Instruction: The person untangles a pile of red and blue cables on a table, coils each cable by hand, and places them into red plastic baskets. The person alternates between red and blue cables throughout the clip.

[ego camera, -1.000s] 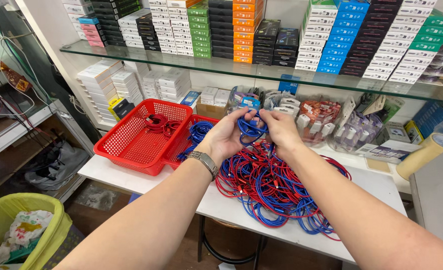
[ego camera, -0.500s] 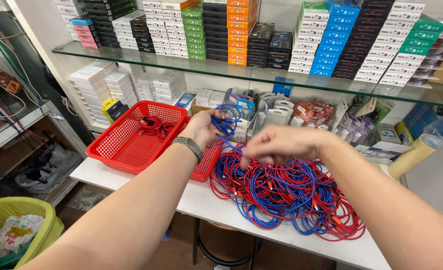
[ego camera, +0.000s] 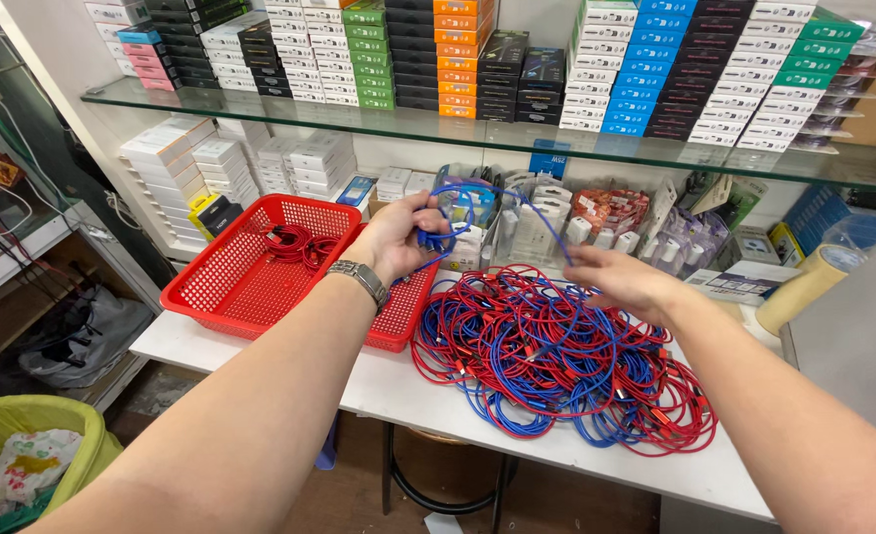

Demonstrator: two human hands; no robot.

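Note:
My left hand [ego camera: 398, 235], with a metal watch on its wrist, is closed on a coiled blue cable [ego camera: 450, 225] held above the edge of a red plastic basket [ego camera: 245, 282]. The cable's loose end arcs over to my right hand [ego camera: 621, 280], which pinches it above a big tangled heap of red and blue cables [ego camera: 556, 361] on the white table [ego camera: 260, 358]. A few red cables [ego camera: 294, 242] lie inside the basket at its back.
A second red basket [ego camera: 405, 311] sits partly under the first. Bagged cables and small boxes line the back of the table. A glass shelf [ego camera: 458, 127] carries stacked coloured boxes. A roll of tape [ego camera: 799, 282] lies right. A yellow-green bin [ego camera: 22, 445] stands lower left.
My two hands were together over the heap; the left has lifted the blue coil up toward the basket and the right has drawn apart to the right along the cable.

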